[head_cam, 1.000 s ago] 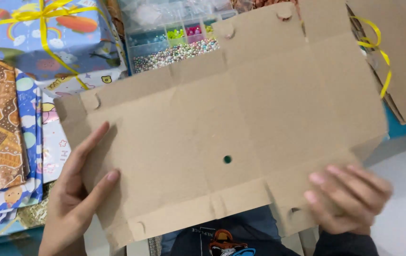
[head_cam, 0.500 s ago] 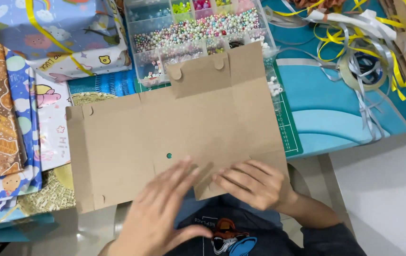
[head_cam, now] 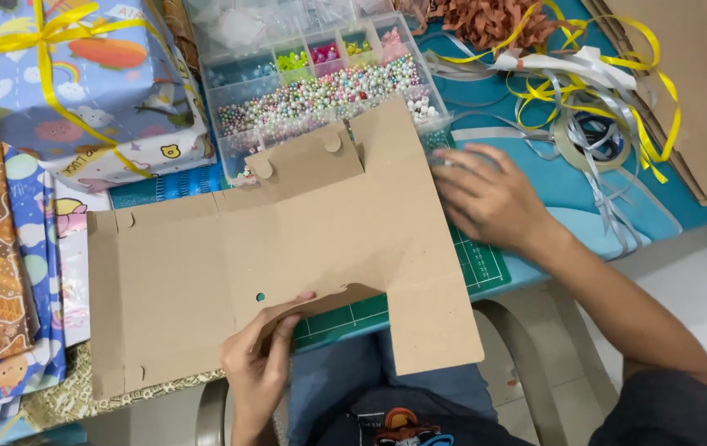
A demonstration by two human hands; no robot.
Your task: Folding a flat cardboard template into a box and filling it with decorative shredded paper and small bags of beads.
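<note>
Your right hand (head_cam: 489,198) has left the flat cardboard box blank (head_cam: 287,256) and now rests open on the tabletop (head_cam: 568,194) to its right. Your left hand (head_cam: 262,355) pinches the blank's near flap; fold along the crease, keeping fingers (head_cam: 287,318) close.

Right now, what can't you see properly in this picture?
Head view:
- Left hand: its fingertips are tucked under the cardboard.
- Green mat: mostly covered by the cardboard.
- Wrapped present: cut off by the top edge.
- Bead box: single beads are too small to tell apart.
- Tape roll: partly buried under ribbons.
</note>
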